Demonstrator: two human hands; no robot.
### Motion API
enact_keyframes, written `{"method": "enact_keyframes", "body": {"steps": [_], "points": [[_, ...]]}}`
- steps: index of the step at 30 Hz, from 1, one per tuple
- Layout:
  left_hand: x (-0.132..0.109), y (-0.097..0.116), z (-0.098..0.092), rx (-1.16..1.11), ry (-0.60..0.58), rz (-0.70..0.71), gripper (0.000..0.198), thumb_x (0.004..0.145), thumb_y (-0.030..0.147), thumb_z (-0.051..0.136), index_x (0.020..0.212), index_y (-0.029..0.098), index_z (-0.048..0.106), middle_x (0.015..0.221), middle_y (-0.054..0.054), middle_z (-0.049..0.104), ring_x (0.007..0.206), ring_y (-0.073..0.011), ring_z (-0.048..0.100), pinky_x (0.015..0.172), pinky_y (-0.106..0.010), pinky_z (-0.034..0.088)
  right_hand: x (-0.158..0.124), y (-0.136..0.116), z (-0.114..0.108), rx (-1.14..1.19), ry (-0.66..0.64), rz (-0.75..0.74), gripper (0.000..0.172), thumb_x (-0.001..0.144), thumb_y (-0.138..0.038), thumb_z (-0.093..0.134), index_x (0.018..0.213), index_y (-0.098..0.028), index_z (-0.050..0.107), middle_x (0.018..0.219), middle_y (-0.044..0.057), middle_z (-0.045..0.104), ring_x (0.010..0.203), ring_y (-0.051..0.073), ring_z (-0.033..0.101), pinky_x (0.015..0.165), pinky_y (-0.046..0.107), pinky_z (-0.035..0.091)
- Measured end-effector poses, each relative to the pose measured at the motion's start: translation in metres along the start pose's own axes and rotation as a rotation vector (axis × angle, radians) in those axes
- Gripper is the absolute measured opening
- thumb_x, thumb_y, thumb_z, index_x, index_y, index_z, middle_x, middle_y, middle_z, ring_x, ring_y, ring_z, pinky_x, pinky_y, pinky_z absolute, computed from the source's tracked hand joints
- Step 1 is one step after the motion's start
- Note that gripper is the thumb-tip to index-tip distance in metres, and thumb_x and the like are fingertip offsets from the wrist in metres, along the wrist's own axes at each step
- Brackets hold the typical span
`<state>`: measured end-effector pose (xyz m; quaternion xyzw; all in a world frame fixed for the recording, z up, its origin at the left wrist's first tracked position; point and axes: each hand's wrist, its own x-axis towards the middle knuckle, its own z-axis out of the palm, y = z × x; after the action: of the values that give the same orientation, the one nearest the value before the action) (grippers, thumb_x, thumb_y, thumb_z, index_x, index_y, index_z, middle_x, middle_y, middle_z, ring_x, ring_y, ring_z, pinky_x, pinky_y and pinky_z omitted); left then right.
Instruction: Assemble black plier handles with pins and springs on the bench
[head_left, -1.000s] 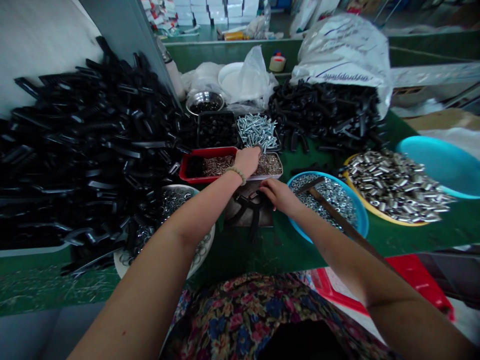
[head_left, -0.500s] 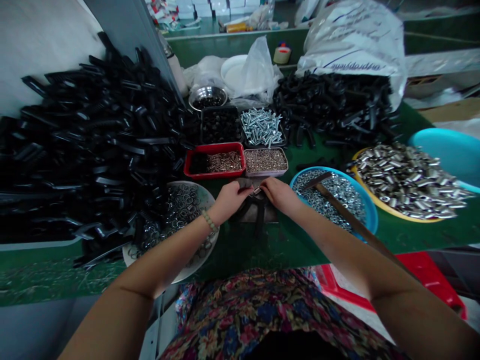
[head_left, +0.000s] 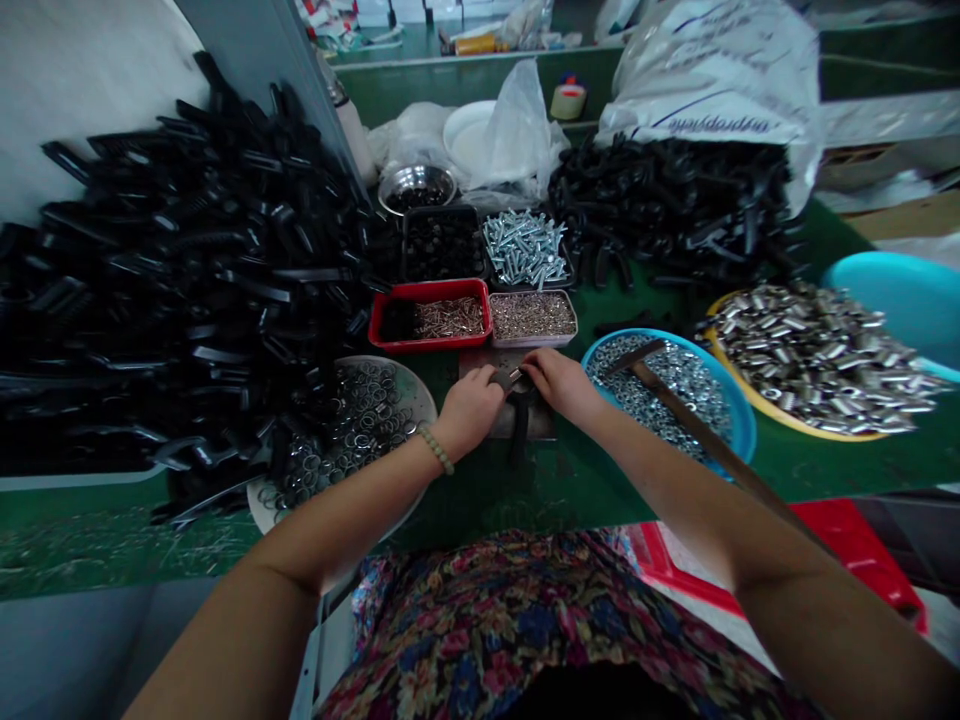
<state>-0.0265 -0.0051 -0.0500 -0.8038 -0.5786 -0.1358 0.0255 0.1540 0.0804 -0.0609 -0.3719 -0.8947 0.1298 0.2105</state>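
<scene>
My left hand (head_left: 472, 408) is closed around a dark, curved plastic handle (head_left: 501, 379); most of it is hidden by the fingers. A short silvery metal sleeve (head_left: 515, 375) shows at the handle's end, between my two hands. My right hand (head_left: 556, 382) pinches with thumb and forefinger at the far side of this sleeve; what exactly lies between those fingertips is too small to make out. Just below, a black handle-like part (head_left: 520, 428) extends toward me over a flat dark plate (head_left: 544, 426) on the green table (head_left: 487, 500).
A dish of metal rings (head_left: 409, 385) is left, beside a big heap of black handles (head_left: 187, 270). Ahead stand a red tray (head_left: 431, 347), a pale tray (head_left: 534, 342) and screws (head_left: 525, 247). Rightward, a hammer (head_left: 686, 415) lies across a blue basin (head_left: 746, 440), near metal sleeves (head_left: 817, 360).
My left hand has shifted slightly right and toward me, its fingers now curled round the dark handle. More of the plate behind it shows. My right hand stays nearly in place.
</scene>
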Motion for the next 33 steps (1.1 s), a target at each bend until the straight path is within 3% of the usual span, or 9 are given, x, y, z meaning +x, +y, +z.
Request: {"method": "enact_keyframes", "body": {"steps": [4, 8, 13, 17, 19, 23, 25, 29, 33], "points": [[-0.004, 0.003, -0.004, 0.078, -0.063, 0.125, 0.020, 0.093, 0.018, 0.045, 0.090, 0.013, 0.064, 0.099, -0.011, 0.059, 0.090, -0.0222, 0.055, 0.075, -0.033, 0.048, 0.001, -0.005, -0.003, -0.142, -0.071, -0.049, 0.019, 0.096, -0.023, 0.044, 0.098, -0.013, 0.059, 0.093, 0.011, 0.064, 0.088, 0.021, 0.062, 0.077, 0.031, 0.048], [-0.006, 0.007, -0.009, 0.089, -0.101, 0.095, 0.020, 0.093, 0.018, 0.044, 0.090, 0.013, 0.063, 0.099, -0.011, 0.058, 0.090, -0.0225, 0.054, 0.071, -0.032, 0.048, 0.001, -0.014, -0.003, -0.277, -0.142, -0.061, 0.020, 0.094, -0.016, 0.043, 0.097, -0.010, 0.062, 0.091, 0.013, 0.065, 0.082, 0.022, 0.063, 0.072, 0.033, 0.049], [-0.015, 0.008, -0.016, 0.037, -0.142, 0.094, 0.025, 0.095, 0.025, 0.043, 0.087, 0.014, 0.064, 0.107, -0.010, 0.057, 0.099, -0.0229, 0.052, 0.079, -0.033, 0.050, -0.003, -0.014, -0.016, -0.050, -0.140, -0.091, 0.028, 0.096, -0.023, 0.040, 0.110, -0.013, 0.062, 0.108, 0.013, 0.066, 0.101, 0.022, 0.063, 0.085, 0.035, 0.051], [-0.023, 0.008, -0.018, -0.051, -0.164, 0.026, 0.026, 0.094, 0.029, 0.044, 0.105, 0.015, 0.064, 0.113, -0.010, 0.056, 0.099, -0.0216, 0.053, 0.085, -0.033, 0.050, -0.048, 0.015, -0.060, -0.156, 0.039, 0.225, 0.042, 0.098, -0.036, 0.034, 0.131, -0.015, 0.051, 0.119, 0.014, 0.064, 0.103, 0.022, 0.063, 0.090, 0.034, 0.049], [-0.026, 0.008, -0.017, -0.083, -0.171, 0.011, 0.028, 0.094, 0.027, 0.044, 0.113, 0.015, 0.061, 0.116, -0.010, 0.055, 0.099, -0.0211, 0.054, 0.086, -0.033, 0.050, -0.083, 0.038, -0.082, -0.280, 0.097, 0.358, 0.052, 0.093, -0.040, 0.044, 0.129, -0.003, 0.051, 0.118, 0.026, 0.060, 0.109, 0.035, 0.058, 0.093, 0.051, 0.044], [-0.026, 0.009, -0.014, -0.078, -0.172, 0.001, 0.032, 0.094, 0.026, 0.043, 0.119, 0.014, 0.058, 0.118, -0.011, 0.054, 0.101, -0.0224, 0.053, 0.086, -0.033, 0.051, -0.134, 0.062, -0.099, -0.580, -0.109, 0.545, 0.046, 0.091, -0.039, 0.043, 0.123, -0.009, 0.056, 0.100, 0.022, 0.066, 0.096, 0.038, 0.062, 0.078, 0.052, 0.049], [-0.025, 0.010, -0.014, -0.066, -0.183, -0.007, 0.030, 0.094, 0.026, 0.043, 0.116, 0.013, 0.059, 0.117, -0.012, 0.054, 0.100, -0.0226, 0.054, 0.085, -0.033, 0.051, -0.138, 0.051, -0.095, -0.526, -0.123, 0.528, 0.047, 0.094, -0.037, 0.036, 0.128, -0.010, 0.053, 0.105, 0.022, 0.066, 0.091, 0.035, 0.065, 0.074, 0.048, 0.051], [-0.025, 0.011, -0.015, -0.071, -0.188, -0.020, 0.027, 0.093, 0.025, 0.044, 0.111, 0.014, 0.061, 0.113, -0.011, 0.054, 0.098, -0.0221, 0.055, 0.084, -0.033, 0.051, -0.111, -0.005, -0.082, -0.207, 0.019, 0.487, 0.048, 0.097, -0.037, 0.030, 0.135, -0.013, 0.047, 0.106, 0.017, 0.069, 0.083, 0.028, 0.070, 0.069, 0.041, 0.056], [-0.026, 0.010, -0.014, -0.115, -0.185, -0.042, 0.027, 0.093, 0.025, 0.045, 0.113, 0.015, 0.060, 0.113, -0.010, 0.054, 0.098, -0.0209, 0.056, 0.085, -0.032, 0.051, -0.082, -0.051, -0.076, 0.028, -0.059, 0.355, 0.046, 0.096, -0.034, 0.032, 0.139, -0.020, 0.044, 0.103, 0.011, 0.072, 0.084, 0.025, 0.071, 0.069, 0.035, 0.056]]}}
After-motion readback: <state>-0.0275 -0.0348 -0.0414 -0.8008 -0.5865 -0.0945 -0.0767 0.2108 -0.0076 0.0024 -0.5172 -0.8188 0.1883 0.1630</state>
